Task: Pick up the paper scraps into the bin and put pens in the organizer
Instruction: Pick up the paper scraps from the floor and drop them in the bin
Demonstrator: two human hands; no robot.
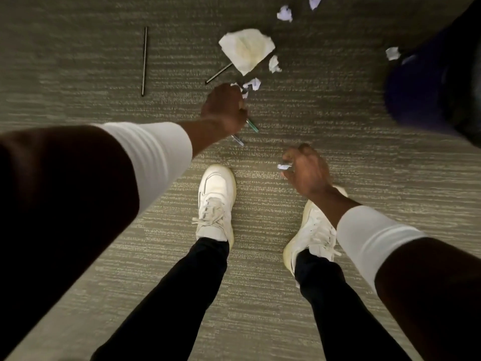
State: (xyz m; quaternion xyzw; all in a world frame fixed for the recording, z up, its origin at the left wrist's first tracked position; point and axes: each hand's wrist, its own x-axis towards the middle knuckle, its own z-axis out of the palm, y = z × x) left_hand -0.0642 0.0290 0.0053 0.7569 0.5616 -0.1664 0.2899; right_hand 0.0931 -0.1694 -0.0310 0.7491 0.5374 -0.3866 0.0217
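My left hand (223, 110) is closed around pens (252, 125) whose teal ends stick out below the fist, and a bit of white paper shows at its fingertips. My right hand (305, 171) is closed on a small paper scrap (283, 167). On the carpet lie a long dark pen (144, 61), a second dark pen (218, 73) partly under a large crumpled paper (246, 49), and several small scraps, such as the scrap (253, 84) by my left hand, the scrap (273, 64), the scrap (285, 13) and the scrap (392, 53).
A dark blue rounded bin (421, 92) stands at the right edge, blurred. My two white sneakers (216, 201) are planted on the grey-green carpet below the hands. The organizer is not in view.
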